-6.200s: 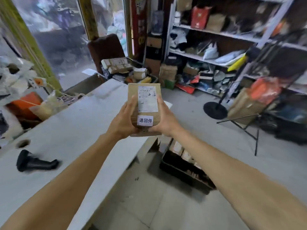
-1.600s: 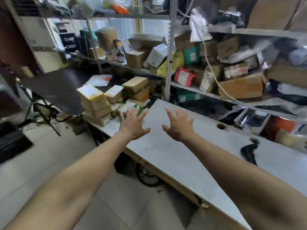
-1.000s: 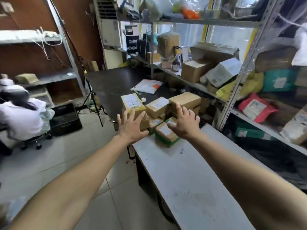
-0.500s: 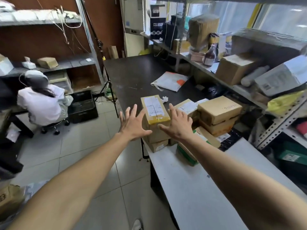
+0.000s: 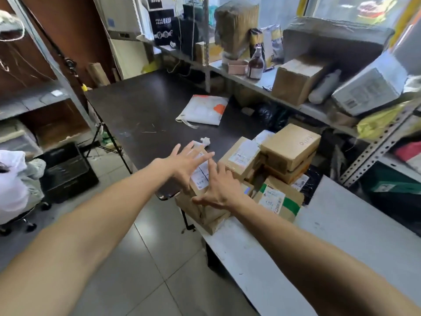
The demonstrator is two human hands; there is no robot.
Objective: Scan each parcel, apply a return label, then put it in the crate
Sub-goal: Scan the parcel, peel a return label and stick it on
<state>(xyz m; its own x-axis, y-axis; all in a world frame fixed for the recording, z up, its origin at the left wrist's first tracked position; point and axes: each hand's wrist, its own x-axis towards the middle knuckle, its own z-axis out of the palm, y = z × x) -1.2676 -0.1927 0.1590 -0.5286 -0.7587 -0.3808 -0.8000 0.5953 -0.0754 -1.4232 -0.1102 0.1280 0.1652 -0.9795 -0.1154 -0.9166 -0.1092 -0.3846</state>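
A pile of brown cardboard parcels sits at the left end of the white table [image 5: 341,229]. The nearest parcel [image 5: 201,176] tops a short stack at the table's corner and carries a white shipping label. My left hand [image 5: 185,161] is spread on its left side and my right hand [image 5: 219,188] is spread over its right side, fingers apart, neither closed around it. Behind lie a labelled parcel [image 5: 241,156], a stack of plain boxes [image 5: 290,144] and a parcel with green tape [image 5: 279,200]. No crate or scanner shows.
A dark table [image 5: 148,110] adjoins the white one and holds a white mailer bag [image 5: 205,109]. Metal shelving [image 5: 376,142] with boxes and bottles runs along the right. A seated person [image 5: 13,179] and a black bin [image 5: 68,172] are on the left floor.
Both hands have come closer to the corner parcel and now flank it, partly covering its label. The view has shifted toward the parcel pile.
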